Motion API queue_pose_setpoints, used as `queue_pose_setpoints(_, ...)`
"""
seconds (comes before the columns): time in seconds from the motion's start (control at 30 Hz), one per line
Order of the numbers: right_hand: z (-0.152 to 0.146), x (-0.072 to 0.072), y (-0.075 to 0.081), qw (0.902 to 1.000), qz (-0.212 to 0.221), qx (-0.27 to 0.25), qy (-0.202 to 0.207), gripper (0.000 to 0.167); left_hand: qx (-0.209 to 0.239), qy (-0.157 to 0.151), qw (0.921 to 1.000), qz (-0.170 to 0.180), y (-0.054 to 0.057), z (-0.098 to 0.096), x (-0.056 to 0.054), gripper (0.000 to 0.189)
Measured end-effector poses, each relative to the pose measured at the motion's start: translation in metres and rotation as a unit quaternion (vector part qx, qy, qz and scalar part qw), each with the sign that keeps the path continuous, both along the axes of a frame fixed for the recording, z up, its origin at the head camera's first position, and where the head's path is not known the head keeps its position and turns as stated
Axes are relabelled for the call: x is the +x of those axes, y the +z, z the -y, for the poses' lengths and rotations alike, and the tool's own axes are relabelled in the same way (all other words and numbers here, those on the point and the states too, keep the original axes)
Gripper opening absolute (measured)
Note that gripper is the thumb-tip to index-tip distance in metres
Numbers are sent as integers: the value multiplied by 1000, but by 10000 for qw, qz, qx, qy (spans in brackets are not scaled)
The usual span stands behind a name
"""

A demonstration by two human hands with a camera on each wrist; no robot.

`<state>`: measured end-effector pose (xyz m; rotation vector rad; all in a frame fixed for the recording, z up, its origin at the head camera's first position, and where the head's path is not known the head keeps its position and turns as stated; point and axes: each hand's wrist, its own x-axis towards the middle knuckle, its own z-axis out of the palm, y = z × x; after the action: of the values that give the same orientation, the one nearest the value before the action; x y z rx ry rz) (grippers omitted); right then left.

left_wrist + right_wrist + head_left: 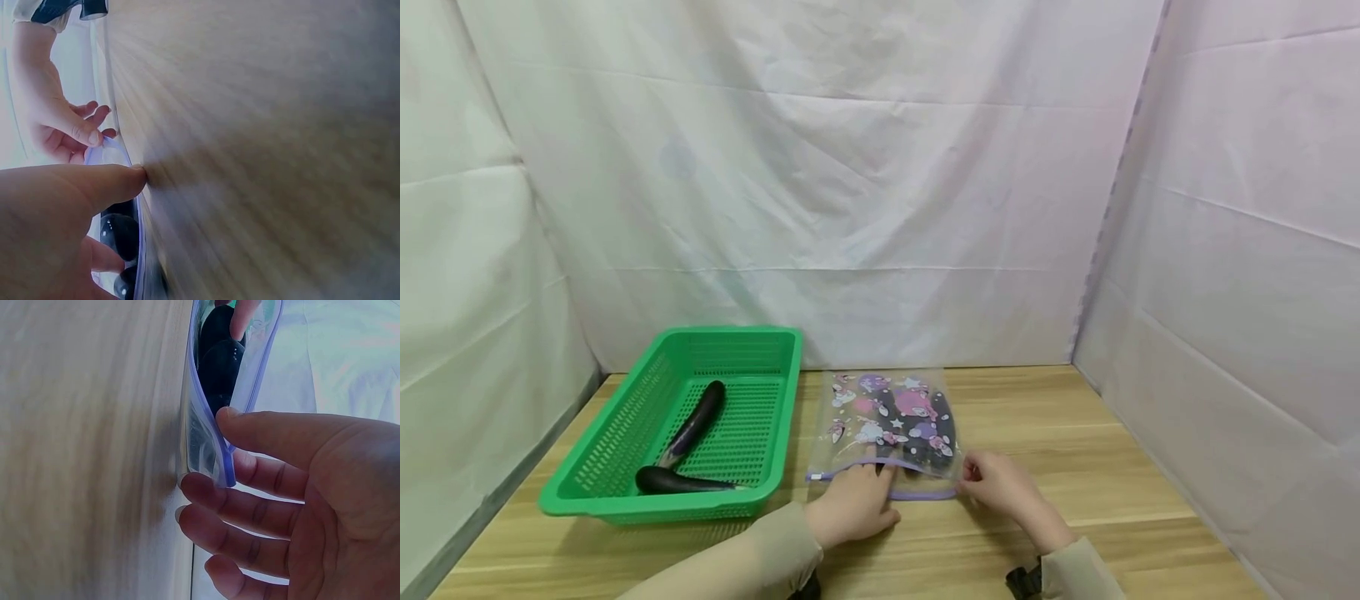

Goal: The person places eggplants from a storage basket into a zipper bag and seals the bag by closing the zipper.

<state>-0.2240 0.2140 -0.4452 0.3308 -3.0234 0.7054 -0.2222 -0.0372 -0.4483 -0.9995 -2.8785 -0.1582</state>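
Note:
A clear zip bag [868, 433] with pink and purple cartoon prints lies flat on the table, its purple-edged mouth parted toward me. Inside it are dark eggplants [220, 369], their rounded ends showing through the mouth in both wrist views. My left hand [853, 504] reaches in at the mouth with extended fingers near the eggplants; its thumb [119, 187] stays outside by the lower edge. At the bag's right corner, my right hand [1000, 483] pinches the purple zip strip [229, 465] between thumb and forefinger, the other fingers loosely bent.
A green perforated basket [793, 400] stands on the left of the wooden table [1060, 433], holding two eggplants, one slanted [700, 421] and one lying across the front [677, 482]. White cloth [820, 192] hangs behind and on both sides.

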Motion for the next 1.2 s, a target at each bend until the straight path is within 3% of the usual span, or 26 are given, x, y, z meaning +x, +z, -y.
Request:
queue_pose_setpoints(0.43,-2,-1,1,10000,47,37,-43,25,-179,-113,9992,344,4,9,11,79)
queue_pose_setpoints(0.7,-3,0,3,10000,-3,81,9,25,-130,-154,9964,818,7,16,28,86)
queue_pose_setpoints(0.83,-3,1,4,10000,-16,56,-29,25,-12,-255,9922,1219,12,21,37,84)
queue_pose_setpoints(0.93,-2,1,5,10000,-17,49,-41,25,99,-377,9901,1345,15,25,43,81)
queue_pose_setpoints(1.2,-2,2,4,9999,-62,91,-8,27,349,-1027,9875,1143,23,38,54,80)
